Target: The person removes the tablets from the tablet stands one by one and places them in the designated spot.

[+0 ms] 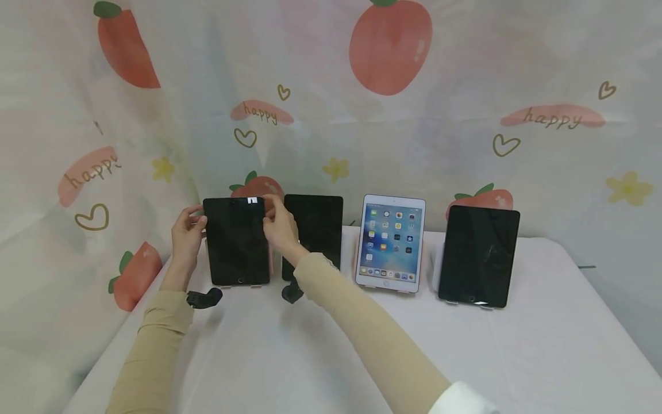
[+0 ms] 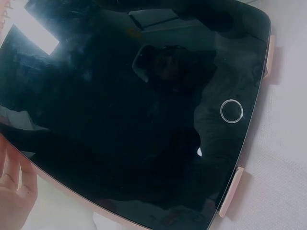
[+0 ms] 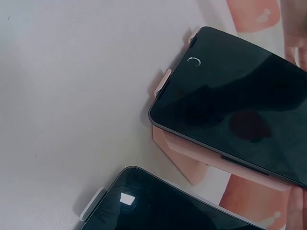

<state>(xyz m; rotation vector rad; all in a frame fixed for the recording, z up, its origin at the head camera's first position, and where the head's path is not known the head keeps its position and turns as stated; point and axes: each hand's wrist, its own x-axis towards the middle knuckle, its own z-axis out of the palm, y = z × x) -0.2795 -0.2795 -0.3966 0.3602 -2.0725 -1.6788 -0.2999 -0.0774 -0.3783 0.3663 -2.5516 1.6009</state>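
Note:
The leftmost black tablet leans upright on a pink stand, its screen dark. My left hand grips its left edge near the top. On the other side my right hand holds the upper right corner, with the thumb low on the edge and the index finger by the top. In the left wrist view the left hand's fingers lie along the tablet's side edge. The right wrist view cuts off most of the right hand. Behind my right wrist, a second dark tablet is partly hidden.
To the right stand a white tablet with a lit home screen and another dark tablet, each on a stand. A white cloth covers the table. A fruit-printed curtain hangs behind.

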